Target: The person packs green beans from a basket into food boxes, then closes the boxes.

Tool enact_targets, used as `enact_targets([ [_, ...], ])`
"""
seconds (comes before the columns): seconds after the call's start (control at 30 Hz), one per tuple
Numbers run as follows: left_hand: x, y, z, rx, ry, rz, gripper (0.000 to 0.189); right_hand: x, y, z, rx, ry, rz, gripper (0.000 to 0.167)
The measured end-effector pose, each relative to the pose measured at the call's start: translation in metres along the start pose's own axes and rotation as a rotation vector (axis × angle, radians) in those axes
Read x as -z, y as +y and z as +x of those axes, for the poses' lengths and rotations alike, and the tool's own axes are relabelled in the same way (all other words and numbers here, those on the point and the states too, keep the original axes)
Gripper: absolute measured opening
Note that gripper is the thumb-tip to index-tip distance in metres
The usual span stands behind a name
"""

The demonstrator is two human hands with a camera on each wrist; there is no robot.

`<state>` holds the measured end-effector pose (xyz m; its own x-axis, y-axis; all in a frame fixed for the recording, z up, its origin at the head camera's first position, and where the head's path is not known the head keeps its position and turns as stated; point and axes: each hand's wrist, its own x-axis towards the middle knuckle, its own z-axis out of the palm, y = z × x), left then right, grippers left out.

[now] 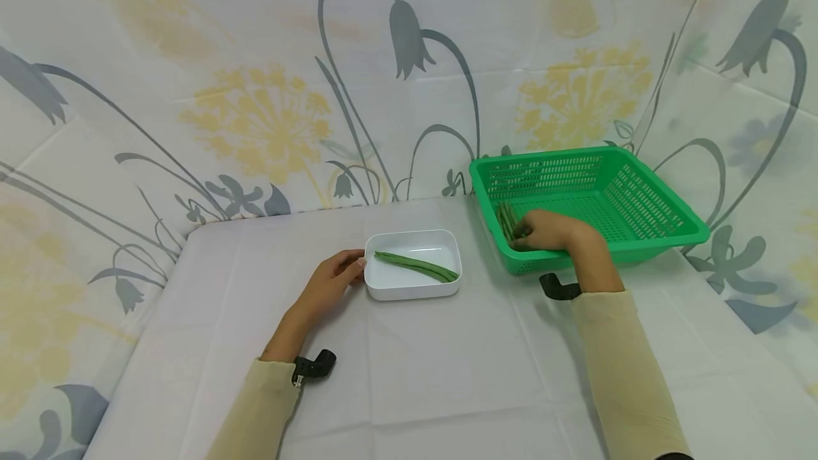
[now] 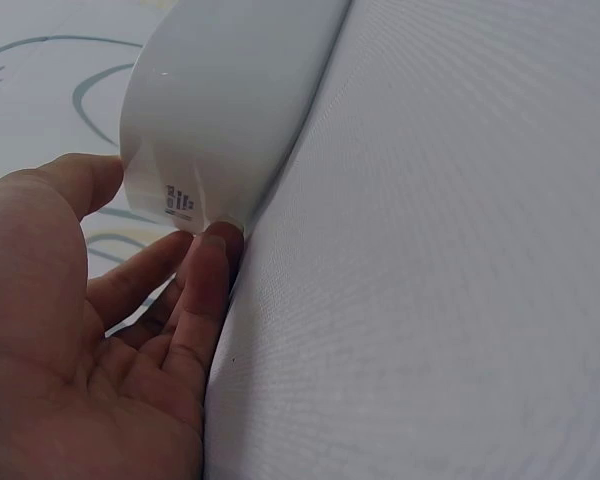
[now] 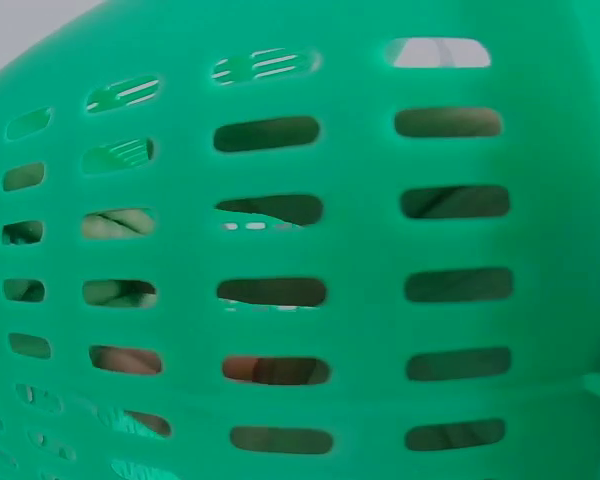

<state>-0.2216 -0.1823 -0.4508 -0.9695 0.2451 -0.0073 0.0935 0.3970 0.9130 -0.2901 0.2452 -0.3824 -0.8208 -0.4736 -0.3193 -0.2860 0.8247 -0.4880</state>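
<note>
A white rectangular dish (image 1: 385,282) stands on the cloth with a few green beans (image 1: 415,265) lying slantwise in it. My left hand (image 1: 327,286) holds the dish's left end. In the left wrist view, the thumb touches the dish (image 2: 230,100) near its rim and bent fingers (image 2: 202,280) meet its lower edge. Inside the green basket (image 1: 686,233), my right hand (image 1: 546,228) reaches down at the left, against more green beans (image 1: 505,217). Its fingertips are hidden there, so I cannot tell if they grip any. Slotted basket wall (image 3: 365,240) fills the right wrist view, with bits of hand behind it.
A pale cloth (image 1: 434,375) covers the table under the dish and basket. Behind stands a flower-patterned curtain-like backdrop (image 1: 268,13). The basket's raised walls surround the right hand. Each wrist wears a small black camera.
</note>
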Motion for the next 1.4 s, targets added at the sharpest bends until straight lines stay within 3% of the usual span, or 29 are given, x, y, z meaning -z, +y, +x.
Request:
enact_targets([
  [0.13, 0.002, 0.006, -0.005, -0.006, -0.001, 0.000, 0.044, 0.000, 0.001, 0.002, 0.010, 0.009, 0.013, 0.048],
  [0.5, 0.001, 0.004, -0.006, 0.006, 0.005, -0.001, 0.044, 0.001, 0.001, 0.005, 0.023, 0.087, 0.001, 0.035],
  [0.77, 0.001, 0.004, -0.006, -0.003, 0.008, 0.000, 0.044, 0.004, -0.002, 0.005, 0.038, 0.301, 0.032, 0.029],
  [1.07, 0.002, 0.005, -0.005, -0.013, -0.001, 0.004, 0.045, 0.003, -0.010, 0.003, 0.021, 0.489, 0.091, 0.021],
  [1.23, 0.001, 0.006, -0.005, -0.003, -0.001, 0.008, 0.044, 0.004, -0.016, 0.001, 0.018, 0.557, 0.142, 0.026],
  [1.4, 0.001, 0.007, -0.004, 0.001, -0.002, 0.002, 0.044, 0.005, -0.027, -0.003, 0.048, 0.602, 0.122, 0.028],
])
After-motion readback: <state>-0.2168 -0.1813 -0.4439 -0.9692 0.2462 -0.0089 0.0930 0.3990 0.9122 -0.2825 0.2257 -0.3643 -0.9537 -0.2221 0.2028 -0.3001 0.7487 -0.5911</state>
